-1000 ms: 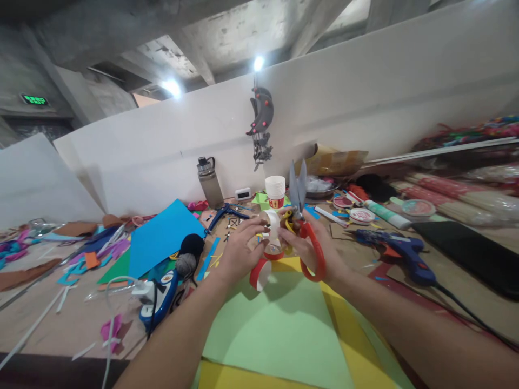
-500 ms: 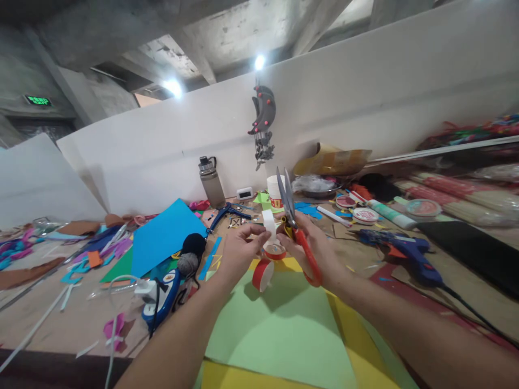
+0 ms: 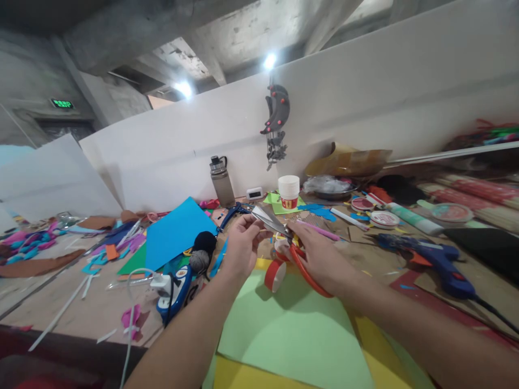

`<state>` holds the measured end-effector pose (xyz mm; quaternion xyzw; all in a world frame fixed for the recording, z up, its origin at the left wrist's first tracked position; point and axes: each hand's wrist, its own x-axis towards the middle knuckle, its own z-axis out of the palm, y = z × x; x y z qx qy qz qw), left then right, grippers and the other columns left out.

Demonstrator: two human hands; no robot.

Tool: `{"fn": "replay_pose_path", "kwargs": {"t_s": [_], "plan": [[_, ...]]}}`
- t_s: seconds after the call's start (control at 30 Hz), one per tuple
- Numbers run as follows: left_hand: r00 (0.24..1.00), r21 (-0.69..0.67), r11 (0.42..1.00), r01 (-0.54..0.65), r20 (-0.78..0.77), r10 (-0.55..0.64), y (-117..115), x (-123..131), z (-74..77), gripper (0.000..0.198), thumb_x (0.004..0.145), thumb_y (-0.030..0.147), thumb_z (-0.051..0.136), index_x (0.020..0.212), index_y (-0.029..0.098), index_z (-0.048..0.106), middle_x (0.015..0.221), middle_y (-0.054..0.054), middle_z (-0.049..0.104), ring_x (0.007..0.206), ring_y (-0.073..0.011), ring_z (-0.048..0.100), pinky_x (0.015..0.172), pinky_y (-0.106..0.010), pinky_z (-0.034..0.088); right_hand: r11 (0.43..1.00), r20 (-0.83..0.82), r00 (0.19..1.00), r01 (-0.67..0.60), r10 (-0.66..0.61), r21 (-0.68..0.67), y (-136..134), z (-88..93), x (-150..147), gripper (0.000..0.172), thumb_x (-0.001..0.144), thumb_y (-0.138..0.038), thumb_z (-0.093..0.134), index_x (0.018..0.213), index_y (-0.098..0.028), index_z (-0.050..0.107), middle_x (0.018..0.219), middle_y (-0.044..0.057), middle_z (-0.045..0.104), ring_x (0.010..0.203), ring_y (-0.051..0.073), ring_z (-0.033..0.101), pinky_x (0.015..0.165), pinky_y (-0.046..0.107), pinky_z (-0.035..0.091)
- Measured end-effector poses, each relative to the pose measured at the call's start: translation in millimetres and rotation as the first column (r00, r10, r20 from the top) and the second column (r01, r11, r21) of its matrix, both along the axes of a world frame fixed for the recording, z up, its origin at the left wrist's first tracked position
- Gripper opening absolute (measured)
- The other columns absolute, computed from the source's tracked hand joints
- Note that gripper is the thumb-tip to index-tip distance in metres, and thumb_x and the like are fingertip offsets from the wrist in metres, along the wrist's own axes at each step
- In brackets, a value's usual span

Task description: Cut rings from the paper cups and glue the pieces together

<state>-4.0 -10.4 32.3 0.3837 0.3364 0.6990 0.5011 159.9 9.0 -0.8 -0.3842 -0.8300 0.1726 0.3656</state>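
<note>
My left hand (image 3: 244, 243) pinches a small white paper piece (image 3: 258, 210) between thumb and fingertips. My right hand (image 3: 318, 249) grips orange-handled scissors (image 3: 308, 274), whose blades point left across the paper beside my left fingers. Whether the blades are cutting into it I cannot tell. Below the hands, a red-and-white paper ring (image 3: 275, 276) stands on its edge on a light green sheet (image 3: 292, 329). A second ring behind it is partly hidden by my right hand and the scissors.
White stacked paper cups (image 3: 288, 189) stand at the back, right of a grey bottle (image 3: 221, 183). A blue glue gun (image 3: 440, 259) lies right, trailing its cord. On the left are a blue sheet (image 3: 174, 232), a power strip (image 3: 174, 294) with a white cable, and coloured scraps.
The scissors have swung from pointing upward to pointing left, across the white paper by my left hand. The whole view has shifted slightly, so things appear further right.
</note>
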Motion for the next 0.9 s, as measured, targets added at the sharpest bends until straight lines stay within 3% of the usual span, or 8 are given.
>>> {"fn": "replay_pose_path", "kwargs": {"t_s": [0.27, 0.53, 0.73, 0.9], "plan": [[0.999, 0.009, 1.0, 0.021, -0.029, -0.02, 1, -1, -3.0, 0.026, 0.062, 0.024, 0.081, 0.074, 0.015, 0.059, 0.075, 0.0, 0.064, 0.066, -0.0092, 0.06, 0.062, -0.022, 0.053, 0.998, 0.065, 0.998, 0.003, -0.007, 0.057, 3, -0.5, 5, 0.032, 0.09, -0.037, 0.051, 0.116, -0.019, 0.057, 0.101, 0.012, 0.068, 0.09, 0.026, 0.062, 0.075, 0.035, 0.047], [0.998, 0.012, 0.998, 0.056, -0.015, -0.055, 2, -6, -3.5, 0.027, 0.065, 0.031, 0.079, 0.074, 0.015, 0.06, 0.072, 0.0, 0.065, 0.067, -0.0116, 0.063, 0.065, -0.026, 0.055, 0.99, 0.198, 0.976, 0.072, -0.094, 0.118, -1, 4.7, 8, 0.029, 0.088, -0.034, 0.052, 0.111, -0.018, 0.06, 0.09, 0.011, 0.07, 0.083, 0.025, 0.063, 0.067, 0.03, 0.041], [0.999, -0.005, 0.999, 0.039, 0.006, -0.039, 4, -12, -5.3, 0.026, 0.067, 0.03, 0.078, 0.077, 0.015, 0.06, 0.066, 0.002, 0.063, 0.06, -0.0086, 0.06, 0.065, -0.025, 0.056, 0.998, 0.146, 0.988, 0.051, -0.055, 0.034, -3, 7.9, 5, 0.025, 0.089, -0.041, 0.053, 0.099, -0.02, 0.061, 0.083, 0.008, 0.069, 0.076, 0.023, 0.061, 0.065, 0.031, 0.042], [0.999, 0.025, 1.0, -0.015, -0.032, 0.016, 2, -11, -3.6, 0.029, 0.065, 0.031, 0.081, 0.077, 0.016, 0.059, 0.069, 0.003, 0.062, 0.061, -0.0074, 0.059, 0.064, -0.024, 0.057, 0.998, 0.061, 0.998, 0.003, -0.007, 0.065, -1, 5.5, 3, 0.031, 0.088, -0.038, 0.054, 0.112, -0.02, 0.058, 0.099, 0.011, 0.068, 0.089, 0.026, 0.062, 0.073, 0.034, 0.046]]}}
